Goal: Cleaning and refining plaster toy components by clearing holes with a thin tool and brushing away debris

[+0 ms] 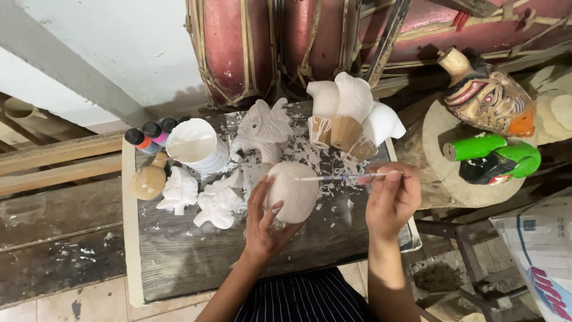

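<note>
From the head camera, the left hand [262, 223] cups a rounded white figure [292, 192] from below and from its left side, fingers wrapped up around it and closed on it, holding it just above the wooden board [179, 256]. The right hand [390, 200] pinches a thin paintbrush [342, 176] between thumb and fingertips; the brush runs leftward from that grip, and its tip lies on the upper right of the white figure.

Just left of the held figure lie two small white carved pieces [217, 203] and [179, 189], and beyond them a tan, unpainted rounded piece [148, 180]. Up and left of the left hand stands a white cup of paint [196, 146], with a few small paint bottles [149, 134] next to it at the board's far corner. Straight beyond the figure a larger white carved piece [262, 128] stands, and above the brush three white-and-tan pieces [351, 116] cluster together. White flecks dot the board around the grip.

Well to the right of the right hand, off the board, lie a painted mask [491, 101] and a green painted figure [494, 156] on a round wooden slab [435, 173].
</note>
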